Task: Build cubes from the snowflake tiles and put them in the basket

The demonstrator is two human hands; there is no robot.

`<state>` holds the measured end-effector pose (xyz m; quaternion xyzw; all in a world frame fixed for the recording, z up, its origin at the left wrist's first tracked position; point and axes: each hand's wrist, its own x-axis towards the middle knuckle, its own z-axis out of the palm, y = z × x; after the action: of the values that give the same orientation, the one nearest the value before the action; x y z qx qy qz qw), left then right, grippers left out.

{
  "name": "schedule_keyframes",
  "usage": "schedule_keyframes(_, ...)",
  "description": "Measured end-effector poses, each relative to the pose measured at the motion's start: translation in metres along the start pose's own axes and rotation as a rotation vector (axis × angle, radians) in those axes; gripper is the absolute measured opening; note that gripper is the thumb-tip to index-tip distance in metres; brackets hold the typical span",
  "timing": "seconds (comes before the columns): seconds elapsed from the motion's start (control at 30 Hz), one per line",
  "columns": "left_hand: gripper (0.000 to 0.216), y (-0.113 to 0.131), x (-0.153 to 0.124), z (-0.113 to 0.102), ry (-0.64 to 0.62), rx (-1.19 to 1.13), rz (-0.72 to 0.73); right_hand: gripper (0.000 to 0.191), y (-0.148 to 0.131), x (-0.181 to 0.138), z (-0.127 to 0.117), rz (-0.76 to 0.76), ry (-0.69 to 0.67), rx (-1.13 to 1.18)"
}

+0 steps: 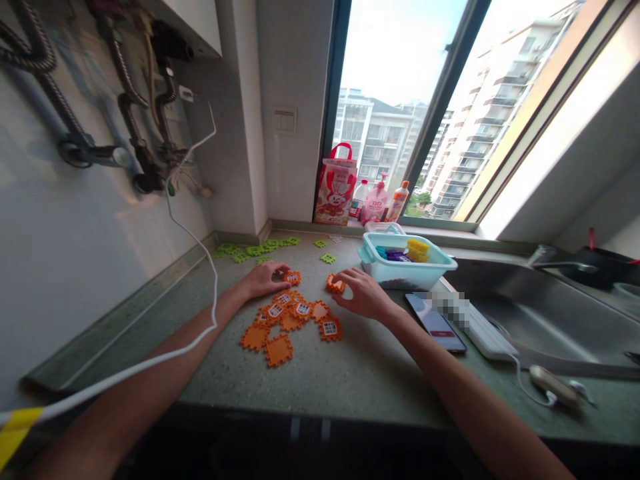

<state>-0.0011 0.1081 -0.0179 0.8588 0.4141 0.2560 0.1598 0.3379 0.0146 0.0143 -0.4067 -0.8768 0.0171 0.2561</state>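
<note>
Toward the back of the counter, my left hand is closed at the fingertips on an orange puzzle tile with a white window pattern. My right hand pinches another orange puzzle tile, possibly more than one together. Between and in front of both hands lies a loose, overlapping pile of orange puzzle tiles with toothed edges. Some of the tiles carry white window pieces; others are plain. Fingers partly cover both held pieces.
Green puzzle pieces lie along the back wall. A light blue bin with coloured pieces stands to the right, near a phone, a white power strip and a sink. A white cable hangs across the left forearm.
</note>
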Motion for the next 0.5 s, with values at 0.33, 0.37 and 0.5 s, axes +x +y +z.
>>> schedule_keyframes(0.33, 0.054, -0.002, -0.001, 0.002, 0.008, 0.010, -0.014, 0.036, -0.037, -0.013, -0.007, -0.097, -0.370, 0.092)
schedule_keyframes(0.37, 0.055, -0.001, -0.001, 0.002, 0.011, 0.012, -0.015, 0.033, -0.036, -0.013, -0.006, -0.101, -0.365, 0.099)
schedule_keyframes(0.5, 0.056, 0.003, -0.001, 0.001, 0.006, 0.005, -0.023, 0.022, -0.029, -0.012, -0.010, -0.113, -0.329, 0.162)
